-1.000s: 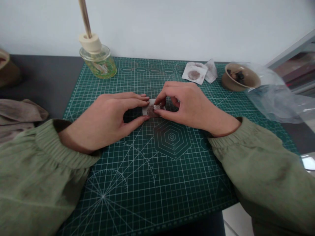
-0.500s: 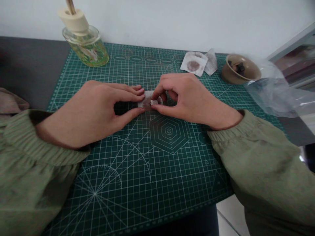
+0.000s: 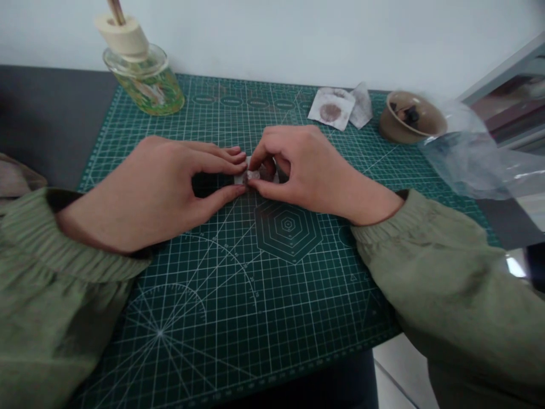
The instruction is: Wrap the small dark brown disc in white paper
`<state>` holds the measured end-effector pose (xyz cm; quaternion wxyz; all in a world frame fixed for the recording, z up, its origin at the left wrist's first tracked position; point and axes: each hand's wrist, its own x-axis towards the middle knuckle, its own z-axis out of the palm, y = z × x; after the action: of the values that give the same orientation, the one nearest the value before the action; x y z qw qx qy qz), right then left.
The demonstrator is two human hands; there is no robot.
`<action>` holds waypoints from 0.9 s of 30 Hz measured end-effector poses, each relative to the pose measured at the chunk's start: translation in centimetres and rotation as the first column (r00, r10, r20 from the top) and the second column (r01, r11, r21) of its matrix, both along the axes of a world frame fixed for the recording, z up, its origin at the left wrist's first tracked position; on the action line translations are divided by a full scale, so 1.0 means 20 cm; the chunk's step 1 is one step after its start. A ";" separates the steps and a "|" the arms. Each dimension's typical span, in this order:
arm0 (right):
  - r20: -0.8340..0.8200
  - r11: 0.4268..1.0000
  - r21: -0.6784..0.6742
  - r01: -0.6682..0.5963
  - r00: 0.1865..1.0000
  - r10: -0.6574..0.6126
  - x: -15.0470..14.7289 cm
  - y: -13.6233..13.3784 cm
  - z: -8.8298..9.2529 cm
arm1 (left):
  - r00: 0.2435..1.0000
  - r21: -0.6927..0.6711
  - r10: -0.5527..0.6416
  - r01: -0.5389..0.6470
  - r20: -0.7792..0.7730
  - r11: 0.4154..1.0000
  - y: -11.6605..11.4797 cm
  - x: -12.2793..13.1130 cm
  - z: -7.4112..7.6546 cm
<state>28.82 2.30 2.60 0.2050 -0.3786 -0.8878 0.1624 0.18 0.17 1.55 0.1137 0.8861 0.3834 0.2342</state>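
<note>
Leftward along the sachet (image 3: 240,179) the right hand (image 3: 298,165) has shifted since a second ago, its thumb and finger pinching a fold now just beside the left hand (image 3: 170,179), whose thumb and fingers hold the other end. Sachet and fingertips are on the green mat (image 3: 221,272). Farther off lie more sachets (image 3: 331,111), a bowl (image 3: 404,128) of dark bits and a clear bag (image 3: 464,165); a bottle (image 3: 149,88) stands far left. Dark table (image 3: 51,108) flanks the mat, pale wall (image 3: 272,40) behind.

Right hand (image 3: 300,165) on pale packet (image 3: 240,179)
</note>
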 end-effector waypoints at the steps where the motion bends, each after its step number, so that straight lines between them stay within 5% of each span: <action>1: 0.009 1.000 -0.008 -0.020 1.000 0.020 0.00 0.00 0.00 | 1.000 -0.002 0.001 -0.001 0.002 1.000 0.00 0.00 0.00; 16: -0.052 0.999 -0.044 -0.016 0.999 0.013 0.01 0.00 0.00 | 0.999 -0.016 -0.026 0.026 0.030 1.000 0.03 -0.02 -0.02; 19: -0.227 0.984 -0.152 -0.090 0.972 0.054 0.00 0.00 0.00 | 0.999 0.000 -0.038 0.038 0.025 0.999 0.03 -0.02 -0.03; 23: -0.548 0.936 -0.328 -0.124 0.833 -0.082 0.01 -0.01 0.01 | 0.995 0.088 -0.032 0.024 0.092 0.996 0.00 0.00 0.00; 27: -0.644 0.850 -0.436 -0.296 0.762 -0.065 0.00 -0.01 0.02 | 0.978 0.188 -0.001 -0.040 0.210 0.981 -0.07 0.03 0.07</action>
<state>28.90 2.13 3.04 0.3738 -0.2835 -0.7107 0.5242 0.80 -1.24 2.93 0.0655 0.8596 0.3537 0.3629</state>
